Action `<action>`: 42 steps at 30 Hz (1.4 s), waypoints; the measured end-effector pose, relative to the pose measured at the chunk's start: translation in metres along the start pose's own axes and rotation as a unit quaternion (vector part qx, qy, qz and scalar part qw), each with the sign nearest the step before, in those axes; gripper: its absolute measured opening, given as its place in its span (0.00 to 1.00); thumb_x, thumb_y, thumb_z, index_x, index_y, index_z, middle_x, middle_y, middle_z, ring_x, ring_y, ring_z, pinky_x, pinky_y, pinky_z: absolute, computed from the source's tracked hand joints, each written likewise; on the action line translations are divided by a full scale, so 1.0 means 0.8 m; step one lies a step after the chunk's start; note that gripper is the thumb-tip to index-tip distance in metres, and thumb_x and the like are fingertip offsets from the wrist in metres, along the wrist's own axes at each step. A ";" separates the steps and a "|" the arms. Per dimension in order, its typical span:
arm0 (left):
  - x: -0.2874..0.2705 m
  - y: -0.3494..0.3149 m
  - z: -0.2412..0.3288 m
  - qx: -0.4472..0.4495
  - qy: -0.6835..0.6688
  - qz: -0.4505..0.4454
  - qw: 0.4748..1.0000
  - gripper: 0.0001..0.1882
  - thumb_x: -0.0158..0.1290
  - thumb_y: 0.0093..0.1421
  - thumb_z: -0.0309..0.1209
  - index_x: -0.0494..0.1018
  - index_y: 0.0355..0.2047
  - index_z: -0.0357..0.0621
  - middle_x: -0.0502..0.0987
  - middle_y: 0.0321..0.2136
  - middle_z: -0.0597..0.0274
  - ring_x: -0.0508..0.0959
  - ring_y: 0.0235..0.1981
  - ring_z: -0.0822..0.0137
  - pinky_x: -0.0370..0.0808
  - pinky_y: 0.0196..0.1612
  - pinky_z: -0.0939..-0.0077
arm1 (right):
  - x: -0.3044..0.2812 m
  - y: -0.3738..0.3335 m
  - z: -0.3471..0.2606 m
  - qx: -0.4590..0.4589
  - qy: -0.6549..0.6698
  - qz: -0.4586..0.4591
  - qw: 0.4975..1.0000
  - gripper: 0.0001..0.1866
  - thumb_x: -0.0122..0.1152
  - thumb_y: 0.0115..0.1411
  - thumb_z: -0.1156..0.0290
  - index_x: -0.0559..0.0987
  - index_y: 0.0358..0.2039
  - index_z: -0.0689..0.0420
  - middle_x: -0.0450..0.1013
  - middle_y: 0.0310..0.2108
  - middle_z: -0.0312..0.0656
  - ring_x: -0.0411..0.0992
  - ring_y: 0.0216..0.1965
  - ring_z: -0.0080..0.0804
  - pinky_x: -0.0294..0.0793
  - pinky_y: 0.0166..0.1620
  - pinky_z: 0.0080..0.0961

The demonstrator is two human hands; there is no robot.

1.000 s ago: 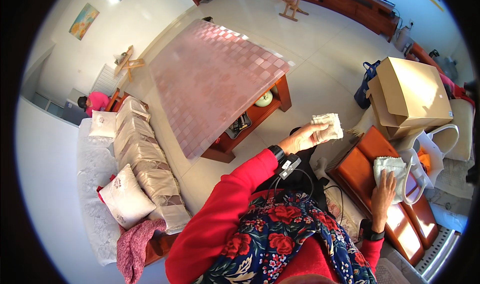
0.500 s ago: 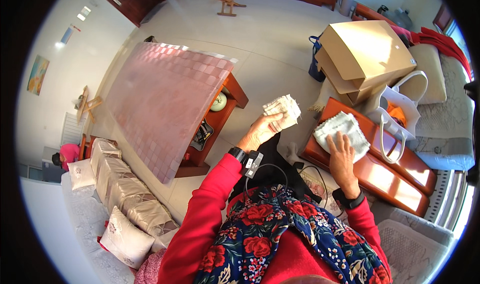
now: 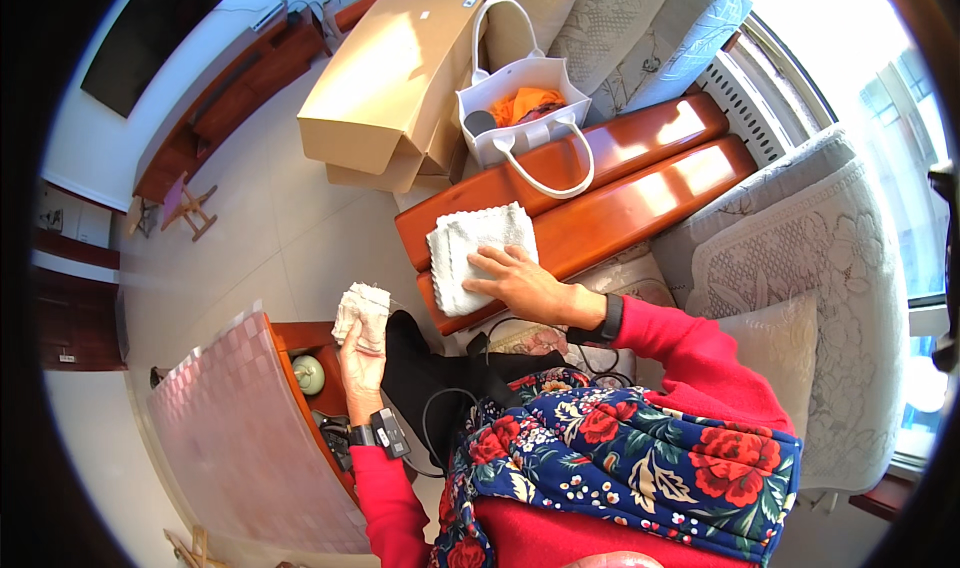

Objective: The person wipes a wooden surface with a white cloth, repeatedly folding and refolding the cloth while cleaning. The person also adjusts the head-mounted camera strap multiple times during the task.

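Observation:
My left hand grips a small folded cream cloth with frayed edges, held up in the air to the left of the wooden bench. On the near left end of the bench lies a larger pale cloth with a scalloped edge, folded into a rough square. My right hand rests on this cloth, its fingers spread over the right side of it. The bench is glossy reddish-brown, with a long groove between its two boards.
Behind the bench stand a white tote bag with an orange item inside and a big cardboard box. A low table under a pink checked cover is at the lower left. Lace-covered seating lies to the right. A dark cable hangs by my left wrist.
The view has swung to the right, bringing the bench and window nearer the middle. The left hand still holds the small cloth, and the right hand stays on the larger one.

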State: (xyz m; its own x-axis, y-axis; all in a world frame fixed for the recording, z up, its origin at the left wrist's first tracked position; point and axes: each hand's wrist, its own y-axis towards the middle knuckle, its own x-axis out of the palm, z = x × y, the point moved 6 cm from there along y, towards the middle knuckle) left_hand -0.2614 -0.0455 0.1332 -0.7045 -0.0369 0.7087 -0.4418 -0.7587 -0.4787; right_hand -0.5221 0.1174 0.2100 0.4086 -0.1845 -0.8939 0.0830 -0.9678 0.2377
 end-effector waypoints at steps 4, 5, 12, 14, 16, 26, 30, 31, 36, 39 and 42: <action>0.018 0.005 -0.010 -0.004 0.005 -0.047 0.999 0.24 0.53 0.58 0.18 0.67 0.56 0.40 0.73 0.53 0.58 0.74 0.55 0.62 0.71 0.60 0.62 | -0.023 -0.049 0.059 0.058 -0.070 0.021 0.996 0.26 0.53 0.52 0.76 0.74 0.54 0.47 0.64 0.59 0.47 0.59 0.62 0.46 0.56 0.61 0.50; 0.014 0.006 -0.013 -0.016 -0.007 -0.017 1.000 0.24 0.53 0.58 0.18 0.67 0.56 0.40 0.73 0.54 0.58 0.73 0.55 0.62 0.70 0.60 0.61 | -0.031 -0.065 0.086 0.108 -0.063 0.025 0.992 0.26 0.53 0.51 0.77 0.74 0.53 0.46 0.64 0.59 0.47 0.59 0.62 0.47 0.56 0.61 0.51; 0.026 0.006 -0.020 -0.038 0.013 -0.059 0.997 0.25 0.54 0.58 0.19 0.66 0.57 0.40 0.72 0.55 0.57 0.72 0.57 0.60 0.68 0.61 0.59 | -0.144 -0.216 0.322 0.455 -0.190 0.108 0.863 0.33 0.46 0.51 0.84 0.73 0.57 0.44 0.62 0.60 0.52 0.59 0.61 0.53 0.59 0.62 0.51; 0.033 0.003 -0.020 -0.037 0.015 -0.068 0.997 0.25 0.54 0.59 0.20 0.66 0.57 0.40 0.72 0.55 0.57 0.72 0.57 0.60 0.68 0.61 0.59 | -0.180 -0.253 0.387 0.559 -0.205 0.107 0.797 0.28 0.46 0.58 0.78 0.71 0.58 0.40 0.64 0.57 0.49 0.60 0.60 0.52 0.60 0.57 0.59; 0.041 0.000 -0.019 -0.029 0.024 -0.079 0.996 0.25 0.54 0.59 0.21 0.66 0.58 0.40 0.72 0.55 0.57 0.72 0.56 0.60 0.68 0.61 0.59 | -0.203 -0.280 0.426 0.619 -0.228 0.105 0.744 0.24 0.42 0.63 0.71 0.69 0.59 0.39 0.63 0.58 0.50 0.60 0.60 0.54 0.61 0.56 0.60; 0.097 -0.002 -0.064 -0.080 0.077 -0.154 0.982 0.26 0.54 0.60 0.23 0.63 0.59 0.39 0.71 0.56 0.58 0.71 0.57 0.61 0.66 0.63 0.61 | -0.124 -0.172 0.316 0.478 -0.190 0.106 0.851 0.35 0.45 0.54 0.82 0.66 0.62 0.39 0.55 0.64 0.54 0.52 0.65 0.57 0.54 0.60 0.63; 0.125 0.002 -0.093 -0.099 0.129 -0.169 0.972 0.27 0.55 0.59 0.23 0.63 0.58 0.39 0.71 0.55 0.58 0.71 0.57 0.61 0.66 0.62 0.61 | -0.098 -0.143 0.261 0.406 -0.171 0.043 0.897 0.33 0.45 0.54 0.81 0.68 0.61 0.39 0.55 0.64 0.54 0.54 0.64 0.55 0.54 0.59 0.62; 0.132 0.000 -0.099 -0.112 0.133 -0.188 0.967 0.26 0.56 0.59 0.24 0.64 0.58 0.38 0.72 0.54 0.58 0.71 0.56 0.60 0.66 0.62 0.62 | -0.102 -0.142 0.265 0.398 -0.165 0.050 0.901 0.32 0.46 0.54 0.80 0.70 0.59 0.39 0.57 0.63 0.53 0.56 0.63 0.54 0.57 0.59 0.60; 0.142 -0.001 -0.120 -0.161 0.213 -0.204 0.942 0.26 0.56 0.58 0.23 0.64 0.57 0.35 0.73 0.53 0.54 0.74 0.54 0.58 0.70 0.60 0.59 | -0.158 -0.171 0.383 0.529 -0.161 0.075 0.830 0.28 0.48 0.56 0.75 0.72 0.57 0.36 0.62 0.59 0.49 0.61 0.60 0.53 0.63 0.56 0.58; 0.133 0.000 -0.121 -0.177 0.231 -0.162 0.943 0.26 0.56 0.59 0.24 0.64 0.57 0.35 0.73 0.52 0.54 0.75 0.53 0.58 0.71 0.59 0.59 | -0.198 -0.198 0.471 0.650 -0.131 0.069 0.745 0.25 0.47 0.60 0.67 0.70 0.59 0.33 0.61 0.60 0.47 0.59 0.62 0.54 0.61 0.56 0.60; 0.128 0.004 -0.120 -0.188 0.240 -0.149 0.941 0.26 0.56 0.59 0.24 0.64 0.57 0.35 0.73 0.52 0.54 0.75 0.53 0.58 0.71 0.59 0.59 | -0.217 -0.223 0.531 0.712 -0.095 0.112 0.686 0.24 0.45 0.63 0.62 0.67 0.60 0.31 0.59 0.63 0.46 0.56 0.64 0.53 0.59 0.58 0.60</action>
State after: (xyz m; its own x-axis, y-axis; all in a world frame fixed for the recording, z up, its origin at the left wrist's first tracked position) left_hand -0.3886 0.0107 0.1545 -0.6483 0.5078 0.5673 -0.7608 -0.4022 -0.5093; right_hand -0.9940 0.2490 0.1617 0.1282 -0.2440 -0.9613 -0.9909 -0.0712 -0.1141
